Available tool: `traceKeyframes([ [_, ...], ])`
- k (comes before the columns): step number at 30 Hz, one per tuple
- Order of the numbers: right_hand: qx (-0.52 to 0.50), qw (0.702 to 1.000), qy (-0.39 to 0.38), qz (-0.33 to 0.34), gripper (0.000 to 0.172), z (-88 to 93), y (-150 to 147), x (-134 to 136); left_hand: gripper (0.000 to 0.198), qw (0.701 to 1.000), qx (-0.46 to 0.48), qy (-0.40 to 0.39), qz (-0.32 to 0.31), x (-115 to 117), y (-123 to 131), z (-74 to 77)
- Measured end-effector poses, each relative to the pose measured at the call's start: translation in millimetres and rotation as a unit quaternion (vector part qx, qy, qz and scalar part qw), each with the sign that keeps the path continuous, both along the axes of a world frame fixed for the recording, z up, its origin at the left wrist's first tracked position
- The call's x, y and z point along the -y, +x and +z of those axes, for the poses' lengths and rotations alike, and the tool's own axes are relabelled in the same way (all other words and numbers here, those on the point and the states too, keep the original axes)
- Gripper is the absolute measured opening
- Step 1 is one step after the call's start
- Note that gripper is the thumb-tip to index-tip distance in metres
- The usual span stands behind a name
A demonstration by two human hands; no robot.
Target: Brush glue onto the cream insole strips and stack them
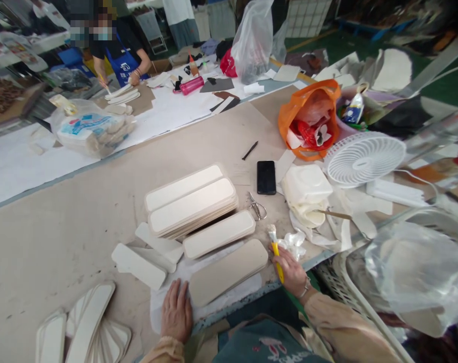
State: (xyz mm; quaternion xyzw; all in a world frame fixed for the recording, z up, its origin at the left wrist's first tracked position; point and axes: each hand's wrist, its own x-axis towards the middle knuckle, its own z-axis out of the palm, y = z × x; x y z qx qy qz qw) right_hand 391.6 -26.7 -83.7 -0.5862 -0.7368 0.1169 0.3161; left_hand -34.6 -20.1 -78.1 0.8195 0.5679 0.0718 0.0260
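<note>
The right hand [290,271] has its fingers closed on the yellow handle of a brush [277,254], bristles pointing far, just right of the near panels [229,272] on the surface [81,217]. The left hand [177,312] lies flat, fingers slightly parted, beside their left end; contact is unclear. The brush looks light and stiff, best gripped mid-handle; the panels seem thin and light, best taken by their edges.

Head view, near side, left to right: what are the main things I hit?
Fanned pale strips → left hand, laid flat → stack of grey-beige strips → yellow-handled brush, held in the right hand → pale plastic basket.
</note>
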Motion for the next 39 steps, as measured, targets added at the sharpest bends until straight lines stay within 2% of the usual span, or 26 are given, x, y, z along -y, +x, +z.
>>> traceKeyframes([
  [13,-0.008,1.0,0.001,0.002,0.015,-6.5,1,3,0.052,1.0,-0.004,0.005,0.003,1,9,7.8],
  [24,-0.003,1.0,-0.014,-0.007,0.018,-7.3,0,5,0.051,1.0,0.019,0.02,-0.011,2,5,2.4],
  [32,0.02,0.999,0.034,0.005,0.013,-9.4,-1,5,0.04,0.998,0.028,0.051,-0.006,4,8,4.8],
  [39,0.048,0.995,0.082,0.009,0.01,-16.5,-1,6,0.039,0.997,0.036,0.073,0.003,8,9,5.4],
])
